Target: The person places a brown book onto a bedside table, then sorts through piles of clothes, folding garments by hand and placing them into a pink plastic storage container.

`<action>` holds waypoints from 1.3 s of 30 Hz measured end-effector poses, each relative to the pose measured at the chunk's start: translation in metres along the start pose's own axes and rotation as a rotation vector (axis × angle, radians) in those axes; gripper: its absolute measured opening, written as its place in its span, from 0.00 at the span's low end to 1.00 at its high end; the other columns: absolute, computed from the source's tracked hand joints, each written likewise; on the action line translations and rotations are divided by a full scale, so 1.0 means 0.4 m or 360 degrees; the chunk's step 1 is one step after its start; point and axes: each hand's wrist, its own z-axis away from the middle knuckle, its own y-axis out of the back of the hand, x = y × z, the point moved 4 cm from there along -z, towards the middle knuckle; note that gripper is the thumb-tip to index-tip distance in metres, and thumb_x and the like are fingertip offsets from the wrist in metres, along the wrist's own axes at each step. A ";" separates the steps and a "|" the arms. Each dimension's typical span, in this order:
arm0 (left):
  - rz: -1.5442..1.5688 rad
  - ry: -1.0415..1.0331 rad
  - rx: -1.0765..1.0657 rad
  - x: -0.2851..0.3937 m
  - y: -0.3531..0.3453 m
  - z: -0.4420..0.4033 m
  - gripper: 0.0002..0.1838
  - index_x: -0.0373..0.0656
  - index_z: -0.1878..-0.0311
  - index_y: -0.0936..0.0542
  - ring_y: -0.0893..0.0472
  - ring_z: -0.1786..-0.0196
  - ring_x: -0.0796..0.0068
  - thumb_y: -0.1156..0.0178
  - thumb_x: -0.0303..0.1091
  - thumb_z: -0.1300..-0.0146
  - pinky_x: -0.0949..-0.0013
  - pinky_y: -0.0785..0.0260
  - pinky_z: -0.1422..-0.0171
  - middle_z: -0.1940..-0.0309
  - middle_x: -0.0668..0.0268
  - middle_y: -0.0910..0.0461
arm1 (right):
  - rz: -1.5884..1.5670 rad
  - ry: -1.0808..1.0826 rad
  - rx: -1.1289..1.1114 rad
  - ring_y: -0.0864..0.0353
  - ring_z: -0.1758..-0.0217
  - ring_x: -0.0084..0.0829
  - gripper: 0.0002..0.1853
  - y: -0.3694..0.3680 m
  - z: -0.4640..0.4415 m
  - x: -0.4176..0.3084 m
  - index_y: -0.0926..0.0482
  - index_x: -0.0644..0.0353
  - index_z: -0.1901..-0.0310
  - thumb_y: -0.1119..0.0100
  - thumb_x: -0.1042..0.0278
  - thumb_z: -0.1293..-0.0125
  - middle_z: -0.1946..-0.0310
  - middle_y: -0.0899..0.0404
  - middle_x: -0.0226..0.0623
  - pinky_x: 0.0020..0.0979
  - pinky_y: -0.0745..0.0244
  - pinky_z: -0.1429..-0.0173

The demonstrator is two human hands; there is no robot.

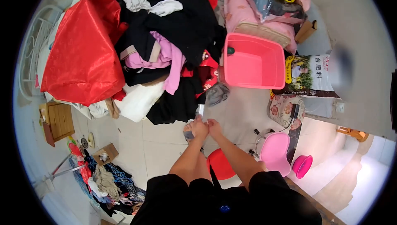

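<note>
My left hand [200, 128] and my right hand [214, 128] are close together low in front of me, just below the near edge of a clothes pile. The fingers of both hands look curled in. A narrow whitish strip [201, 110] shows just beyond my left fingertips; whether they touch it I cannot tell. Anything inside the hands is too small or hidden to make out. Beside my left hand a foot with a grey band [188, 135] rests on the tiles. A crumpled grey cloth-like bundle [217, 94] lies past my right hand, apart from it.
Black clothes [182, 14], a lilac garment [175, 59] and a large red bag [82, 55] are heaped ahead. A pink tub [254, 61] stands right, by a printed sack [312, 74]. Near me are a red stool [222, 165], pink chair [276, 152] and wooden cabinet [60, 119].
</note>
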 end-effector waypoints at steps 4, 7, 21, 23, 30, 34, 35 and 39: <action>0.0124 0.0171 -0.0153 -0.045 -0.056 -0.043 0.29 0.41 0.39 0.28 0.22 0.46 0.49 0.37 0.42 0.43 0.52 0.36 0.36 0.52 0.54 0.19 | 0.0034 0.0033 -0.0006 0.15 0.58 0.45 0.13 -0.043 -0.060 0.048 0.19 0.59 0.51 0.48 0.68 0.33 0.62 0.15 0.49 0.38 0.22 0.52; 0.0116 0.0238 -0.0091 -0.041 -0.079 -0.055 0.23 0.40 0.48 0.24 0.21 0.49 0.49 0.37 0.42 0.44 0.51 0.32 0.41 0.56 0.51 0.18 | 0.0126 -0.0011 -0.0014 0.15 0.61 0.43 0.13 -0.050 -0.105 0.113 0.19 0.60 0.51 0.47 0.69 0.35 0.65 0.15 0.47 0.35 0.22 0.53; 0.0232 -0.0189 0.0829 -0.015 -0.137 -0.073 0.26 0.30 0.43 0.23 0.17 0.65 0.52 0.33 0.26 0.47 0.60 0.23 0.60 0.62 0.50 0.17 | 0.1015 -0.0015 -0.0408 0.46 0.25 0.56 0.33 -0.164 -0.709 0.712 0.35 0.35 0.32 0.40 0.65 0.40 0.26 0.47 0.44 0.51 0.35 0.30; 0.0218 -0.0211 0.0812 -0.009 -0.129 -0.073 0.26 0.29 0.44 0.23 0.18 0.68 0.54 0.33 0.26 0.47 0.61 0.24 0.63 0.64 0.50 0.17 | 0.1139 -0.0099 -0.0595 0.53 0.23 0.58 0.38 -0.187 -0.741 0.729 0.42 0.26 0.29 0.38 0.62 0.40 0.22 0.58 0.41 0.57 0.39 0.29; 0.0242 -0.0390 0.0871 -0.020 -0.123 -0.077 0.25 0.27 0.45 0.23 0.18 0.72 0.55 0.35 0.27 0.47 0.62 0.24 0.65 0.64 0.47 0.17 | 0.1546 -0.0001 -0.0801 0.60 0.21 0.62 0.45 -0.227 -0.831 0.708 0.52 0.14 0.27 0.36 0.55 0.39 0.20 0.68 0.37 0.64 0.45 0.29; 0.0387 -0.0450 0.1026 -0.035 -0.139 -0.063 0.23 0.29 0.47 0.21 0.15 0.67 0.54 0.34 0.29 0.46 0.63 0.22 0.61 0.62 0.47 0.16 | 0.1291 -0.0157 -0.0518 0.53 0.24 0.64 0.38 -0.282 -0.896 0.762 0.40 0.26 0.28 0.36 0.54 0.39 0.22 0.58 0.45 0.60 0.45 0.27; 0.0423 -0.0438 0.1066 -0.041 -0.144 -0.057 0.22 0.30 0.47 0.20 0.15 0.66 0.54 0.34 0.30 0.46 0.63 0.22 0.61 0.63 0.48 0.16 | 0.1407 0.0023 -0.0536 0.50 0.25 0.62 0.35 -0.314 -0.950 0.795 0.35 0.33 0.31 0.35 0.54 0.40 0.24 0.52 0.47 0.58 0.43 0.28; 0.0523 -0.0322 0.1200 -0.052 -0.150 -0.026 0.20 0.40 0.48 0.17 0.15 0.60 0.54 0.34 0.33 0.45 0.62 0.23 0.55 0.61 0.52 0.15 | 0.1259 0.0372 -0.0460 0.37 0.29 0.52 0.30 -0.298 -0.909 0.804 0.22 0.55 0.41 0.31 0.51 0.45 0.35 0.32 0.51 0.49 0.36 0.31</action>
